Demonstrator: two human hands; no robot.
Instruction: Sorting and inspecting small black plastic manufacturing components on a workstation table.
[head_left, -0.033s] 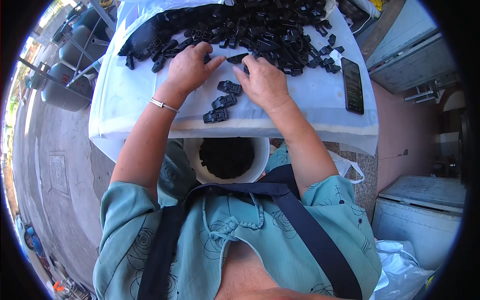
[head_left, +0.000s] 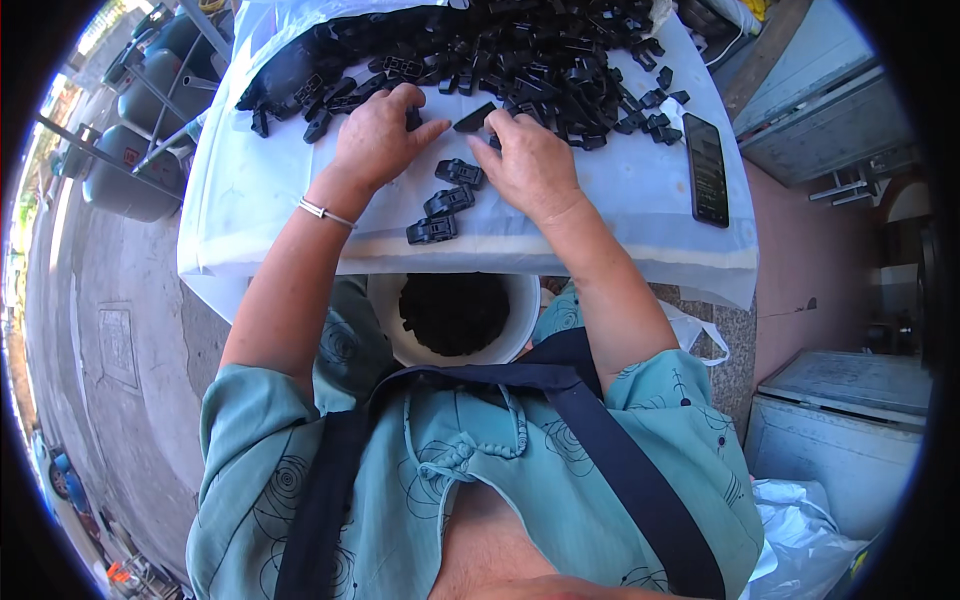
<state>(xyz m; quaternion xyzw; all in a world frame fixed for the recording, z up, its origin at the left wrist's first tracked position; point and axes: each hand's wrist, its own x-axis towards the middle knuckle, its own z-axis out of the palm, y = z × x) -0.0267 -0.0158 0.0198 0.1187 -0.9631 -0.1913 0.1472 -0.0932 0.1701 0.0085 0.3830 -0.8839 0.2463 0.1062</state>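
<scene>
My left hand (head_left: pixel 381 132) is over the front edge of a heap of black plastic parts (head_left: pixel 540 75), its fingers curled around a small black part (head_left: pixel 413 118). Opposite it, my right hand (head_left: pixel 525 160) has thumb and fingers bent together. From its fingertips a wedge-shaped black plastic part (head_left: pixel 475 117) sticks out toward the left hand. The exact grip under the right fingers is hidden. Between my wrists, three similar black clip-like pieces (head_left: pixel 449 201) lie in a slanting row on the white-covered table (head_left: pixel 620 215).
A dark phone (head_left: pixel 706 170) lies at the table's right side. Below the front edge, a white bucket (head_left: pixel 522 325) holds a dark mass. Grey gas cylinders (head_left: pixel 130 175) stand at the left; a metal cabinet (head_left: pixel 840 425) and plastic bags (head_left: pixel 800 520) are at the right.
The wedge-shaped part at my right fingertips has turned slightly, with its right end higher. Both hands keep nearly the same place.
</scene>
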